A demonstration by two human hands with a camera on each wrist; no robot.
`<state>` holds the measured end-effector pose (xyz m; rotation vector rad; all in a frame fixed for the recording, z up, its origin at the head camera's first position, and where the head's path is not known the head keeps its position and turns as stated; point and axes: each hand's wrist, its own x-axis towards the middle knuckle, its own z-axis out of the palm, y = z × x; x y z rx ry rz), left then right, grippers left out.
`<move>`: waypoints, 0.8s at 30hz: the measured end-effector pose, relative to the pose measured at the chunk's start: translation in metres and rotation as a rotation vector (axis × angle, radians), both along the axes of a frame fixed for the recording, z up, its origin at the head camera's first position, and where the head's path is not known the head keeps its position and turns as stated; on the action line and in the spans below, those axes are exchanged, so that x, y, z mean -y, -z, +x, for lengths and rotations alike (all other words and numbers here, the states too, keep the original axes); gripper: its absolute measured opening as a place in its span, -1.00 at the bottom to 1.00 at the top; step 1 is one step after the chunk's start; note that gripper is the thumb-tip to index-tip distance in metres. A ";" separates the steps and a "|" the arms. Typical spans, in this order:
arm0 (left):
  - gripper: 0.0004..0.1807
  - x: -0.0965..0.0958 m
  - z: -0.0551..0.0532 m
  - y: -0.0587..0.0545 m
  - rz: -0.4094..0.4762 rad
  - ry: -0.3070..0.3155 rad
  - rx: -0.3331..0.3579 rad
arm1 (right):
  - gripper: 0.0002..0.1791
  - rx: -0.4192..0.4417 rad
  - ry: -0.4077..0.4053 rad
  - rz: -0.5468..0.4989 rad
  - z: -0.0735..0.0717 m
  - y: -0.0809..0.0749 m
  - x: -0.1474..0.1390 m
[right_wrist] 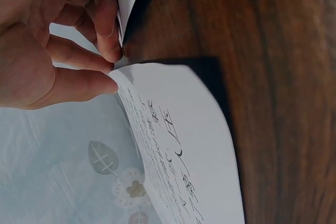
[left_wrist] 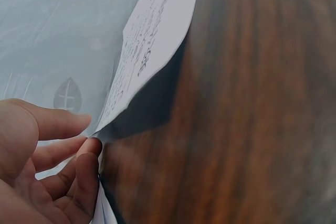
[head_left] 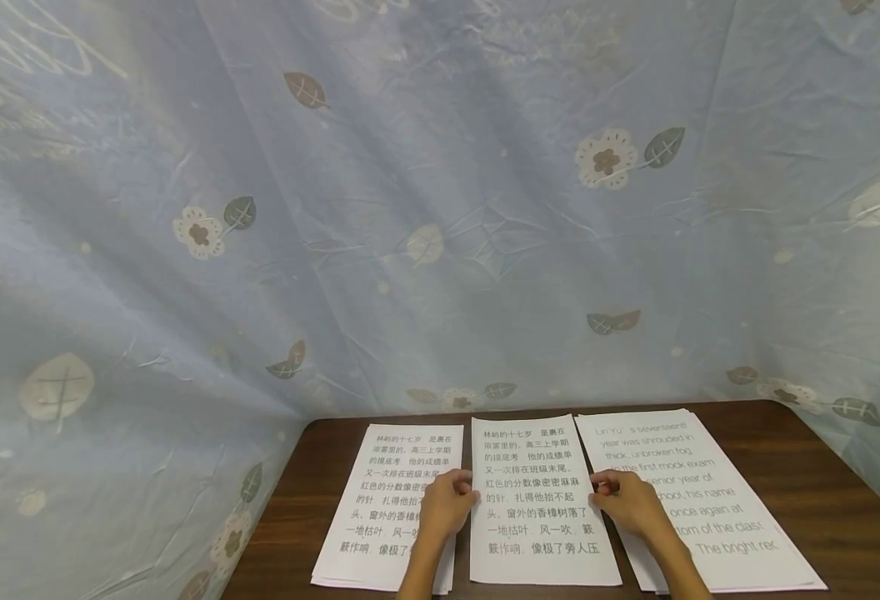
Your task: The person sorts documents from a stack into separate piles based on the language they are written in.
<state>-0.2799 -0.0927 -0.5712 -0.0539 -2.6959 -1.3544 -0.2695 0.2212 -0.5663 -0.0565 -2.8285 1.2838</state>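
A white sheet of paper [head_left: 533,500] printed with Chinese characters is held between two hands in the middle of the head view. My left hand [head_left: 446,507] pinches its left edge between thumb and fingers; in the left wrist view the sheet [left_wrist: 157,30] slants up from the fingertips, its shadow on the wood. At the opposite edge my right hand [head_left: 630,502] pinches it too. The right wrist view shows the sheet [right_wrist: 178,103] bowed, with its near corner above the table. My other fingers are curled below the paper's edge in both wrist views.
Left of the held sheet lies a stack of Chinese-printed papers [head_left: 387,517], partly under my left hand. To the right is a stack printed in English [head_left: 747,562], overlapped by my right hand. The dark wooden table [head_left: 290,500] meets a pale blue patterned cloth [head_left: 485,250] behind.
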 end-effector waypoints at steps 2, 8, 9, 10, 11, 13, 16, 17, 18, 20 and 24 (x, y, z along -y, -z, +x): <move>-0.60 0.000 0.000 0.000 -0.002 -0.003 -0.003 | -0.57 -0.004 -0.004 0.003 0.000 0.000 0.000; -0.61 0.000 0.000 0.001 -0.006 -0.009 -0.012 | -0.58 -0.009 -0.009 0.014 -0.001 0.000 -0.001; -0.61 0.000 0.000 0.001 -0.006 -0.011 -0.014 | -0.58 -0.007 -0.010 0.015 -0.001 0.000 -0.001; -0.60 -0.001 0.001 0.000 -0.004 -0.013 -0.015 | -0.58 -0.007 -0.011 0.015 -0.001 0.000 -0.001; -0.60 -0.001 0.001 0.000 -0.001 -0.014 -0.016 | -0.58 -0.005 -0.011 0.013 -0.001 0.000 -0.001; -0.59 -0.001 0.001 0.000 0.009 -0.016 -0.015 | -0.57 -0.002 -0.012 0.002 -0.001 -0.001 -0.001; -0.58 -0.002 0.001 -0.001 0.031 -0.021 -0.005 | -0.57 0.002 -0.003 -0.019 0.000 -0.002 0.001; -0.58 -0.002 0.001 -0.002 0.038 -0.021 -0.004 | -0.57 0.000 0.000 -0.025 0.000 -0.002 0.001; -0.57 -0.002 0.001 -0.002 0.047 -0.021 -0.001 | -0.57 0.000 0.001 -0.040 0.000 -0.003 0.002; -0.57 -0.002 0.000 -0.003 0.059 -0.021 0.002 | -0.57 -0.001 0.006 -0.072 0.001 -0.004 0.003; -0.57 -0.003 0.000 -0.003 0.071 -0.014 -0.007 | -0.55 0.007 0.019 -0.142 0.002 -0.005 0.004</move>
